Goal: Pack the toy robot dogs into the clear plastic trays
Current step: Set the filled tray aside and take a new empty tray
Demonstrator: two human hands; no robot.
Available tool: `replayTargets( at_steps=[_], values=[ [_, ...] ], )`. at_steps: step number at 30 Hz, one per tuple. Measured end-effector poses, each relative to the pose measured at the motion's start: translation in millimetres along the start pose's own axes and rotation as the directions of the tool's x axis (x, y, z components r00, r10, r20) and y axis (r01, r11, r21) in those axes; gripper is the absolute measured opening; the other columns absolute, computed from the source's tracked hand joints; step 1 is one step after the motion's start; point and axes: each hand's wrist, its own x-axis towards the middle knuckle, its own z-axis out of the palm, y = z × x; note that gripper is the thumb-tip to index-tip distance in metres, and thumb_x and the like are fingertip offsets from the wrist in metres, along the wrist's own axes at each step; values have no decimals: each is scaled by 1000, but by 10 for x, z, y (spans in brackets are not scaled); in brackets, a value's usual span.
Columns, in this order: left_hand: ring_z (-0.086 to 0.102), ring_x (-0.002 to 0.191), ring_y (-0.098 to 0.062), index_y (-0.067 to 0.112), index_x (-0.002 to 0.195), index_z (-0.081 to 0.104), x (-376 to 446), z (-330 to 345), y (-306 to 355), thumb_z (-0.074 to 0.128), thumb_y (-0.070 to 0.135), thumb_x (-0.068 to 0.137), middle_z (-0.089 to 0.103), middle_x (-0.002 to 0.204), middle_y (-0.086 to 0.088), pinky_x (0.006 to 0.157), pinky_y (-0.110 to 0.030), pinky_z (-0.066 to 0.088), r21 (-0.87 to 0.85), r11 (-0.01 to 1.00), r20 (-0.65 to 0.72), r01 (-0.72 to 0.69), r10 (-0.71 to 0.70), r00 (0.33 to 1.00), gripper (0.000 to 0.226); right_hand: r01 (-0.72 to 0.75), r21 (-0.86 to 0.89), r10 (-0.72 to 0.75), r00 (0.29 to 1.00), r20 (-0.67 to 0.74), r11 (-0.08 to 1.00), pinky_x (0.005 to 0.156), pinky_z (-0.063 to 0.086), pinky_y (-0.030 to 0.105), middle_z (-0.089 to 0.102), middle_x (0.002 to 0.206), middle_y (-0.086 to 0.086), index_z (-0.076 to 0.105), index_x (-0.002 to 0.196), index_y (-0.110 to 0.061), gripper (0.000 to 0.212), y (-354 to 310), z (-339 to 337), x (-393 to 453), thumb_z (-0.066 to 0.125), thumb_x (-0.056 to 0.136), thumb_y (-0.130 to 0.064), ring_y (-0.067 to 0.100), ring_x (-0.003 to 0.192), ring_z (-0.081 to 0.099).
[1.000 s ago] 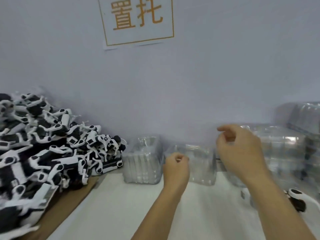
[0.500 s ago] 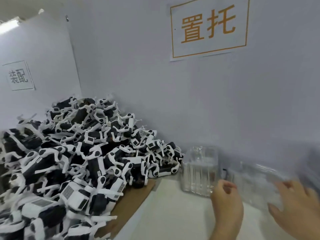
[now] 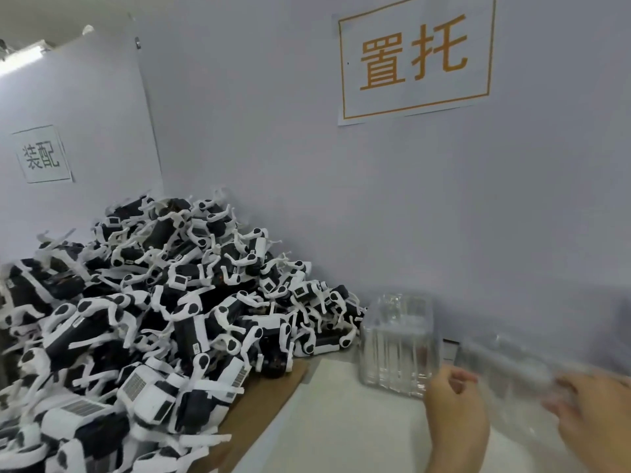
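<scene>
Since half a second ago our view is sitting nearly the same, with the pile of toy robot dogs (image 3: 164,322) filling the left and both hands at the lower right; a second ago the pile was only at the left edge and the hands were raised mid-frame. The black-and-white dogs are lying heaped against the wall, well to the left of either grip, partly on a brown cardboard sheet (image 3: 269,397) over the white tabletop (image 3: 341,431). A stack of clear plastic trays (image 3: 397,343) is standing just above our left hand (image 3: 456,421), whose fingers are curling loosely; whether they are pinching anything we cannot tell. Our right hand (image 3: 601,418) is holding a blurred clear tray (image 3: 512,373), fingers bent along its edge. The big orange wall sign (image 3: 415,56) is reading "置托"; the small grey sign (image 3: 42,154) is reading "装配".
</scene>
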Motion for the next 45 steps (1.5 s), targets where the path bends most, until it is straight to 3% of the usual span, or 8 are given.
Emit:
replayTargets(
  at_steps=[3, 7, 15, 21, 32, 37, 40, 45],
  values=[
    [58, 79, -13, 26, 78, 59, 4, 69, 44, 47, 5, 89, 62, 92, -3, 76, -28, 52, -12, 999, 33, -30, 31, 999, 27, -68, 121, 74, 996, -47, 990, 74, 57, 47, 66, 74, -1, 58, 70, -40, 23, -170, -380, -145, 78, 59, -41, 35, 80, 66],
    [55, 64, -9, 22, 88, 60, -33, 141, 117, 48, 11, 94, 61, 88, 0, 56, -20, 44, -68, 997, 126, -29, 37, 991, 18, -118, 416, 184, 975, -122, 901, 76, 54, 47, 67, 77, -6, 59, 74, -37, 16, -483, -842, -460, 74, 78, -43, 30, 79, 65],
    [53, 79, -6, 18, 103, 66, -128, 172, 423, 54, 23, 102, 63, 91, 5, 71, -17, 43, -275, 950, 104, -144, 179, 978, 13, -102, 848, 234, 972, -27, 520, 75, 60, 50, 71, 89, 6, 71, 83, -18, 13, -826, -1222, -601, 74, 87, -30, 28, 83, 67],
    [54, 66, -1, 8, 91, 69, -112, 43, 453, 57, 22, 101, 63, 76, 3, 64, -13, 43, -217, 939, 143, -266, 301, 943, 22, -83, 886, 122, 992, 30, 456, 67, 59, 47, 67, 87, 6, 66, 88, -12, 7, -1051, -1179, -757, 73, 88, -14, 23, 81, 64],
    [72, 86, -28, 2, 97, 72, -24, -75, 381, 56, 9, 101, 77, 92, -12, 88, -45, 56, -192, 972, 143, -135, 163, 976, 19, -183, 890, 109, 982, 151, 416, 71, 60, 45, 75, 75, 0, 72, 91, -12, 3, -946, -1095, -773, 72, 88, -11, 24, 85, 70],
    [66, 61, -4, 7, 91, 67, 3, -66, 333, 51, 11, 104, 75, 73, 6, 57, -15, 50, -178, 967, 89, -184, 202, 975, 22, -171, 897, 120, 984, 132, 409, 73, 57, 44, 76, 74, 0, 71, 94, -10, 4, -932, -1121, -765, 69, 90, -9, 20, 82, 70],
    [51, 50, 0, 13, 79, 60, 22, -47, 284, 46, 10, 105, 59, 54, 14, 54, -13, 42, -167, 971, 55, -170, 181, 982, 30, -152, 888, 132, 986, 104, 434, 70, 54, 37, 76, 76, -3, 70, 94, -13, 3, -895, -1170, -736, 68, 92, -12, 17, 86, 69],
    [59, 70, -13, 13, 86, 61, 75, 74, 183, 39, 10, 107, 66, 76, -2, 69, -27, 47, -310, 949, 28, -61, 74, 997, 31, 40, 820, 156, 975, -156, 572, 76, 51, 26, 75, 77, -15, 69, 90, -23, 9, -759, -1372, -627, 66, 93, -16, 14, 89, 69]
  ],
)
